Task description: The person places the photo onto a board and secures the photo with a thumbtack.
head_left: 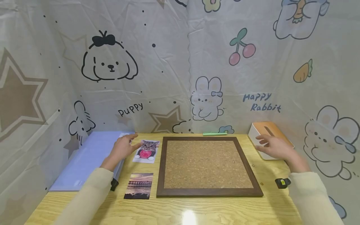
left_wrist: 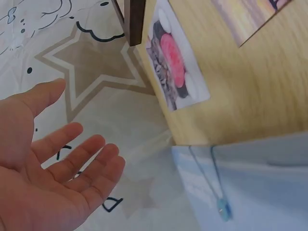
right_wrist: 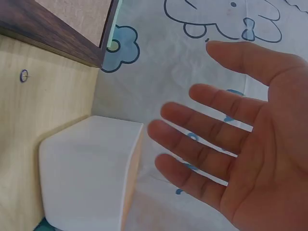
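Note:
My left hand (head_left: 122,147) hovers over the right edge of a pale blue folder or box (head_left: 87,162), near a cat photo (head_left: 147,152). Its fingers (left_wrist: 98,154) are relaxed and hold nothing. Below the cat photo lies a photo of a pier at sunset (head_left: 139,186). A cork board (head_left: 208,164) with a dark wooden frame lies flat in the middle of the table. On the other side, my right hand (head_left: 277,147) is in the air by a white tissue box (head_left: 261,153) with a wood-coloured top. Spread fingers (right_wrist: 202,122) show an empty palm.
Behind the board lies a green pen (head_left: 215,134) along the table's back edge. A small round thing (right_wrist: 24,76) lies between board and tissue box. A cord with a blue toggle (left_wrist: 224,210) hangs on the folder. Printed cloth (head_left: 168,62) encloses the table's back and sides.

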`<state>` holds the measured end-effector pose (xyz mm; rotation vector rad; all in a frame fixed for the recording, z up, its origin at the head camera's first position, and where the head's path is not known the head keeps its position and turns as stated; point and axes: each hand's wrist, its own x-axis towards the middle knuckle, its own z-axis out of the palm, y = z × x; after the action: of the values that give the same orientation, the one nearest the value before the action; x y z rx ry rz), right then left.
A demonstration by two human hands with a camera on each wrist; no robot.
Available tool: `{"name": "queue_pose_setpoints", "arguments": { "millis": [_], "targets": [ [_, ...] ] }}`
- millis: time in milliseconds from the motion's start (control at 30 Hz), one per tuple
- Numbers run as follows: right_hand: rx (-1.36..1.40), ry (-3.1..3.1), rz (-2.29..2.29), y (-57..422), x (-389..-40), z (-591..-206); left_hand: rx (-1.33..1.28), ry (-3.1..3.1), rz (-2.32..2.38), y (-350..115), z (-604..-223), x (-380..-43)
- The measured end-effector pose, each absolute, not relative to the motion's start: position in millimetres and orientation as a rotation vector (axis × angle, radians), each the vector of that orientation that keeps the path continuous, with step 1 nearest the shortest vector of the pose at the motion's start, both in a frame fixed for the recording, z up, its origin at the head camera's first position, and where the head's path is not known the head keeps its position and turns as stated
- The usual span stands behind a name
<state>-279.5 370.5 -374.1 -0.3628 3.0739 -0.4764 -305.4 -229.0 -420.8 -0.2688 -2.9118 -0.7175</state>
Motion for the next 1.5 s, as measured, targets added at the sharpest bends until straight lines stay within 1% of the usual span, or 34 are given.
{"name": "queue_pose_setpoints", "arguments": {
  "millis": [200,533,833,1267,1500],
  "targets": [
    [-0.381,3.024,-0.562,374.2,-278.1,-384.7,-0.15,-2.956,-0.869,-229.2,-431.6,-310.5],
    [-0.35,2.914,-0.712,377.5,-270.9,-402.8,-0.097,-2.97,-0.989,-225.4,-452.3,-311.0],
    [-0.372,2.817,-0.849,386.8,-272.8,-423.1,-0.032,-2.986,-1.089,-223.9,-464.8,-312.1],
    [-0.3,2.655,-1.007,401.7,-276.7,-460.5,0.012,-3.005,-1.109,-220.4,-483.6,-317.4],
    [-0.245,2.649,-0.983,398.9,-277.6,-465.8,0.07,-3.01,-1.086,-219.2,-484.4,-317.1]
  ]
}}
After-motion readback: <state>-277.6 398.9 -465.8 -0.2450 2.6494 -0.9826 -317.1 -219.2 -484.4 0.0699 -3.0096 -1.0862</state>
